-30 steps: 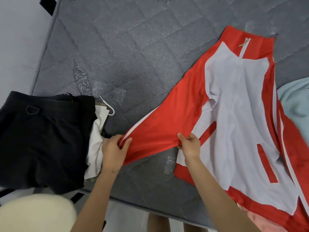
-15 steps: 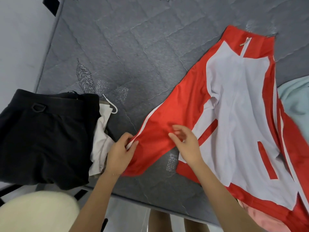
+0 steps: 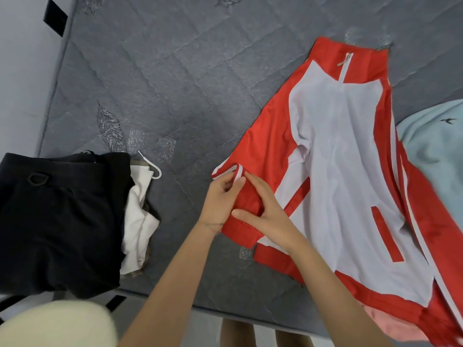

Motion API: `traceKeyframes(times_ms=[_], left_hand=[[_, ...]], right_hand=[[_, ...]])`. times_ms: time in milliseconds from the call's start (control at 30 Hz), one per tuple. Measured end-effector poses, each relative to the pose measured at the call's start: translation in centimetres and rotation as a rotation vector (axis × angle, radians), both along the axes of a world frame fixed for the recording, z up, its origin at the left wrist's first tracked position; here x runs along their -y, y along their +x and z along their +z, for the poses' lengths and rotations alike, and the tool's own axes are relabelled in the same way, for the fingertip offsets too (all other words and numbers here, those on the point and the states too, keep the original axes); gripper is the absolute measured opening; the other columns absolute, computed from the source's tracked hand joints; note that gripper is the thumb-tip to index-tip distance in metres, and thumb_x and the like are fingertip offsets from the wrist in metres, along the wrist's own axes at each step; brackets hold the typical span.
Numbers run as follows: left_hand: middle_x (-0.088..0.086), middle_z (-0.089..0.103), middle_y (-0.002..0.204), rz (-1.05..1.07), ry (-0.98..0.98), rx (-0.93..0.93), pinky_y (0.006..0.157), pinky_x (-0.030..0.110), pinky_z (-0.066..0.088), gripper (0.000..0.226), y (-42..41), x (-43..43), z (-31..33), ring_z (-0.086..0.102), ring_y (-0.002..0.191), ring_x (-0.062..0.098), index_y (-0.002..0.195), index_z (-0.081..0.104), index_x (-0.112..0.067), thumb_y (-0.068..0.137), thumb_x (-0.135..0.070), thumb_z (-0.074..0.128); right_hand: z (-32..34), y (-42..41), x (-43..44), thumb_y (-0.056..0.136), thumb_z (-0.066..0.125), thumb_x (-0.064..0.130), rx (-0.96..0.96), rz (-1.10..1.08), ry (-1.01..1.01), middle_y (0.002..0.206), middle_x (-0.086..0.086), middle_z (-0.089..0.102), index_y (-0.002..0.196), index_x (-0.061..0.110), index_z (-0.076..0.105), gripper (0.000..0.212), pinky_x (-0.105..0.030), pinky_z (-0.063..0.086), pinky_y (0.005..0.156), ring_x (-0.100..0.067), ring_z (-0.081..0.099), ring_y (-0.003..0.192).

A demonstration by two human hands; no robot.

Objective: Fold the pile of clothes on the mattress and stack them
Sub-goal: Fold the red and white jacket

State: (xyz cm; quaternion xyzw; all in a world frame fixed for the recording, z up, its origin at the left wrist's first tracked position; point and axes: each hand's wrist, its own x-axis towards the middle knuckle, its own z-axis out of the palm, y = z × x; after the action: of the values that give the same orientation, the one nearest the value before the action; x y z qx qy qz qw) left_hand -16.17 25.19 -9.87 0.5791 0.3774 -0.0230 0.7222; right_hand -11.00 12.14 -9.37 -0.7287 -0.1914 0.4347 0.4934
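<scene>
We see the red-and-white jacket (image 3: 345, 171) spread front-up on the grey mattress (image 3: 175, 83), filling the 3 o'clock half of the view, with its collar (image 3: 350, 61) toward 1 o'clock and its hem toward 5 o'clock. Its sleeve (image 3: 265, 146) runs down toward 7 o'clock and is doubled over at the end, beside the jacket body. The left hand (image 3: 218, 201) sits near centre frame, fingers curled, pinching the white-striped cuff (image 3: 238, 171) between thumb and fingers. The right hand (image 3: 268, 216) is just at its 3 o'clock, touching it, fingers straight and together, laid flat on the red sleeve fabric with the thumb spread out toward 9 o'clock; we see nothing gripped there. At 9 o'clock we have the folded stack: a black garment (image 3: 62, 221) on top, a white garment (image 3: 139, 216) sticking out from under its 3 o'clock edge. A light blue garment (image 3: 436, 146) lies at the 3 o'clock frame edge, partly under the jacket. A pink garment (image 3: 385, 324) shows under the hem at 5 o'clock. There is a blurred cream object (image 3: 55, 324) at 7 o'clock; we can't tell what it is.
</scene>
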Motion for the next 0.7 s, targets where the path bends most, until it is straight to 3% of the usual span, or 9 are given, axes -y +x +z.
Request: traceKeyframes(times_ms=[67,200,300,367,467,567,700], left_hand=[[0.013,0.064,0.124,0.041,0.016,-0.035,0.104,0.045,0.045,0.024,0.6,0.2,-0.3,0.059,0.118,0.021,0.115,0.068,-0.013,0.096,-0.023,0.057],[0.012,0.063,0.124,0.161,-0.044,-0.128,0.103,0.04,0.046,0.026,2.0,0.4,-0.6,0.059,0.118,0.024,0.118,0.063,-0.003,0.098,-0.017,0.054],[0.006,0.067,0.103,0.232,-0.258,-0.131,0.083,0.025,0.055,0.02,3.8,0.6,0.6,0.066,0.097,0.016,0.1,0.063,-0.011,0.102,-0.012,0.043],[0.002,0.07,0.097,0.248,-0.459,-0.092,0.071,0.023,0.056,0.025,5.0,0.8,1.1,0.069,0.086,0.01,0.099,0.064,-0.014,0.103,-0.016,0.04],[-0.001,0.067,0.09,0.212,-0.562,-0.089,0.064,0.028,0.056,0.024,6.6,0.7,1.9,0.066,0.076,0.014,0.098,0.062,-0.017,0.101,-0.023,0.039],[0.0,0.066,0.108,0.152,-0.313,-0.092,0.081,0.035,0.057,0.024,7.8,0.3,1.7,0.065,0.096,0.02,0.117,0.058,-0.013,0.102,-0.019,0.04],[0.001,0.057,0.128,-0.076,0.317,-0.172,0.107,0.045,0.043,0.034,7.6,-0.6,-2.6,0.053,0.121,0.018,0.133,0.051,-0.015,0.1,-0.011,0.046]], right_hand=[[-0.2,0.6,0.5,0.071,0.081,0.046,0.054,0.093,-0.048,0.159,0.011,0.011,0.142,0.049,0.02,0.094,-0.019,0.017,0.116,0.003,0.01,0.145],[-0.1,1.2,1.2,0.063,0.084,0.053,0.337,0.248,-0.179,0.161,0.008,-0.003,0.154,0.031,0.012,0.118,-0.028,0.014,0.117,-0.007,0.003,0.147],[-0.3,1.6,1.6,0.061,0.083,0.054,0.419,0.3,-0.225,0.162,0.007,-0.005,0.154,0.028,0.0,0.127,-0.03,0.014,0.117,-0.011,0.002,0.148],[-0.7,2.2,2.0,0.067,0.085,0.037,0.42,0.222,-0.219,0.162,0.004,0.002,0.154,0.025,0.002,0.121,-0.027,0.017,0.116,-0.011,0.008,0.148],[-0.9,3.7,2.6,0.083,0.065,0.002,0.317,-0.111,-0.111,0.147,0.008,0.036,0.151,0.02,0.022,0.082,-0.018,0.033,0.11,-0.003,0.038,0.132],[0.1,6.8,3.3,0.097,0.051,0.004,0.142,-0.385,-0.125,0.12,0.014,0.06,0.139,0.015,0.048,0.044,-0.013,0.046,0.089,0.013,0.056,0.098],[1.2,12.1,4.5,0.097,0.057,0.019,-0.146,-0.641,-0.031,0.117,0.002,0.066,0.124,0.019,0.058,0.027,-0.04,0.051,0.098,-0.013,0.064,0.107]])
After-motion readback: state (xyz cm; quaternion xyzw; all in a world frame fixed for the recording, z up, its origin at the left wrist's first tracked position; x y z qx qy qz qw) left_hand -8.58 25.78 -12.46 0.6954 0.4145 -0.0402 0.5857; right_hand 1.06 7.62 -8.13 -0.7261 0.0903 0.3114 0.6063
